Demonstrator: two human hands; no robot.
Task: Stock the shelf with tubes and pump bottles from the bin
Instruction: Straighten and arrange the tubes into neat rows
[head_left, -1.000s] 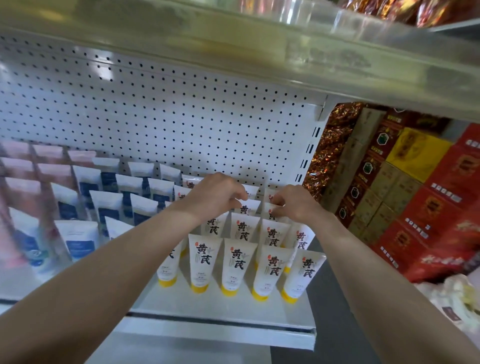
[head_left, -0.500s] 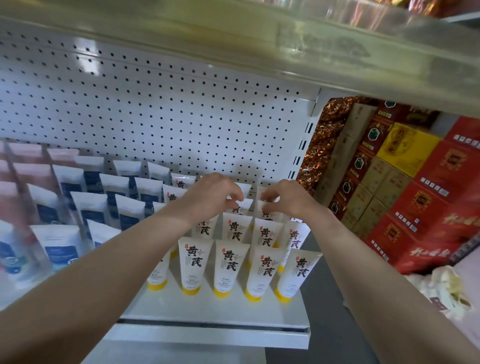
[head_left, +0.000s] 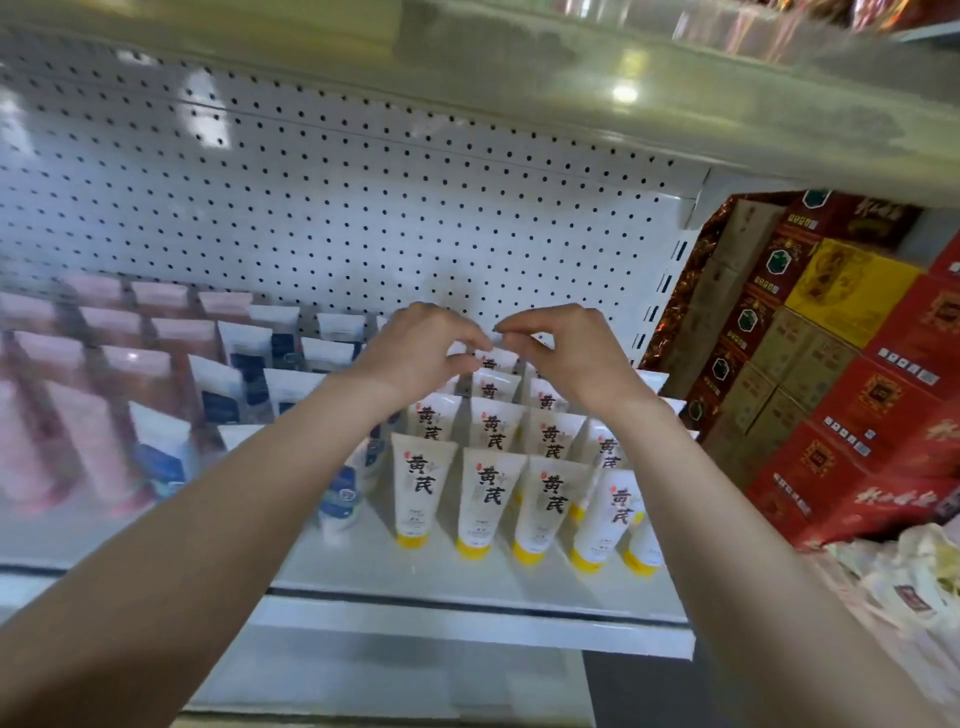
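Observation:
White tubes with yellow caps (head_left: 488, 488) stand cap-down in several rows on the right part of the white shelf (head_left: 467, 577). Both my arms reach over them to the back row. My left hand (head_left: 421, 348) and my right hand (head_left: 566, 353) have curled fingers whose tips meet over the crimped top of a back-row tube (head_left: 498, 359). Both seem to pinch that top edge. The hands hide the rest of the back row. No bin or pump bottle is in view.
Blue-and-white tubes (head_left: 244, 358) and pink tubes (head_left: 130, 374) fill the shelf to the left. A pegboard back wall (head_left: 363, 208) stands close behind, and an upper shelf (head_left: 571, 93) hangs overhead. Red and yellow boxes (head_left: 883, 415) and plastic bags (head_left: 909, 582) lie to the right.
My hands have drawn together over the back row until their fingertips meet above one tube. The tubes in front have not moved.

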